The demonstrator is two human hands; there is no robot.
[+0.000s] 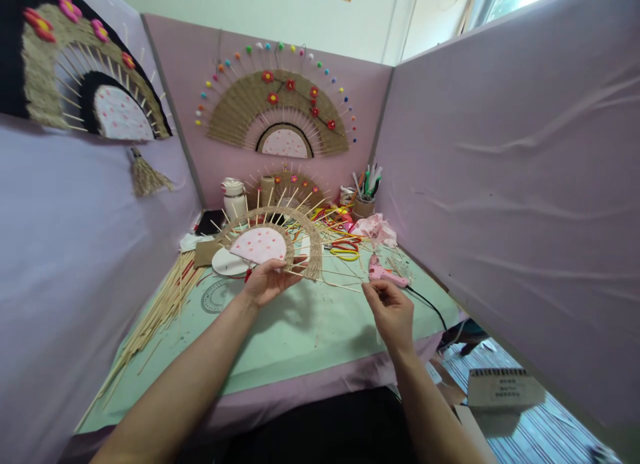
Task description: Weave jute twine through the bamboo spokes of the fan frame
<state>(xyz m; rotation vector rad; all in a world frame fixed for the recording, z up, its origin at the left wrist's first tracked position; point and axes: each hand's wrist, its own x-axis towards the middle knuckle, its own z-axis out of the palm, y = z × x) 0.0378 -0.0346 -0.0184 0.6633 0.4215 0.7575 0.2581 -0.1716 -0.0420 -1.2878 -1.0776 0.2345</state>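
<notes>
My left hand (270, 283) is closed on the lower right part of a half-round fan, holding it above the table. The fan has a woven twine band (314, 244), thin sticks fanning outward and a white half-disc (260, 245) with pink dots at its centre. Off to the right, my right hand (391, 311) is pinched on a thin strand of twine (340, 285) that runs to the lower right end of the band. The part of the strand inside the fingers is hidden.
A pink glue gun (385, 272) with a black cord lies beyond my right hand. Behind the fan are yellow-handled scissors (345, 251), a white bottle (234, 199) and a tool cup (363, 207). Loose sticks (160, 304) and a protractor (215, 297) lie left. Partition walls (500, 151) enclose the table.
</notes>
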